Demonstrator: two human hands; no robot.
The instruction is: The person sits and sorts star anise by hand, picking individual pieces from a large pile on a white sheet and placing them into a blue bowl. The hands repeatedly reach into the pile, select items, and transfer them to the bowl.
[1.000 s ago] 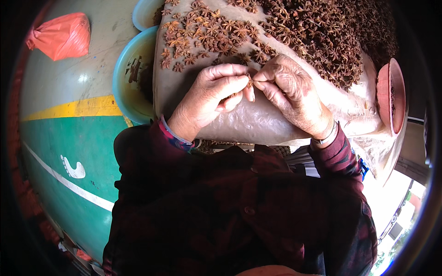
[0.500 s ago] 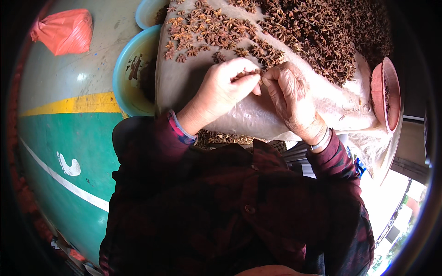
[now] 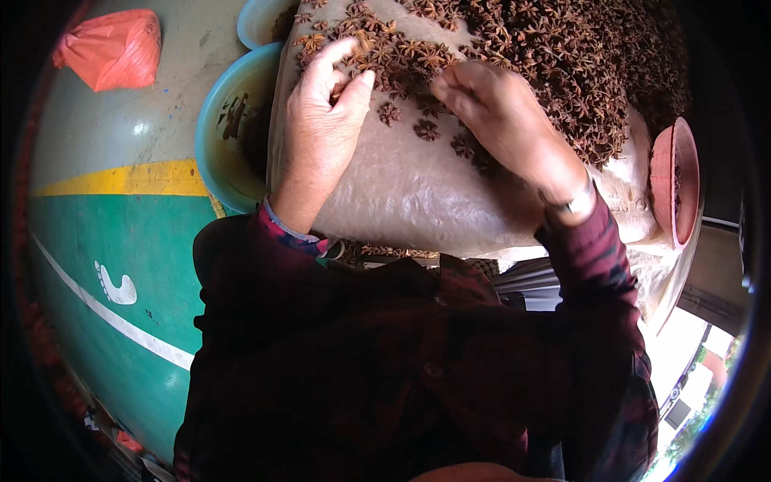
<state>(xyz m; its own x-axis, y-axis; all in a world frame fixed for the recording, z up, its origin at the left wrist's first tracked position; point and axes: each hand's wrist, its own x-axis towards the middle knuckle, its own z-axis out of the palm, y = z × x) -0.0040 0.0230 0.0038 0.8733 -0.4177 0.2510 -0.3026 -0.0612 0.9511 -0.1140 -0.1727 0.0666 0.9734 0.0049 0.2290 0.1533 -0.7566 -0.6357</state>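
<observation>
I see both hands up at the top centre of the frame, working at the near edge of a heap of star anise (image 3: 562, 56) spread over a pale plastic sheet (image 3: 418, 193). My left hand (image 3: 321, 120) has its fingers curled, thumb and forefinger pinched close at the edge of the pods; I cannot tell whether a pod sits between them. My right hand (image 3: 498, 112) lies palm down with fingers bent onto the pods, and what it grips, if anything, is hidden. The hands are apart, a few loose pods between them. A teal basin (image 3: 217, 153) stands at the sheet's left edge, a pink bowl (image 3: 671, 181) at the right. An orange plastic bag (image 3: 112, 48) lies upper left on the floor (image 3: 104, 241).
</observation>
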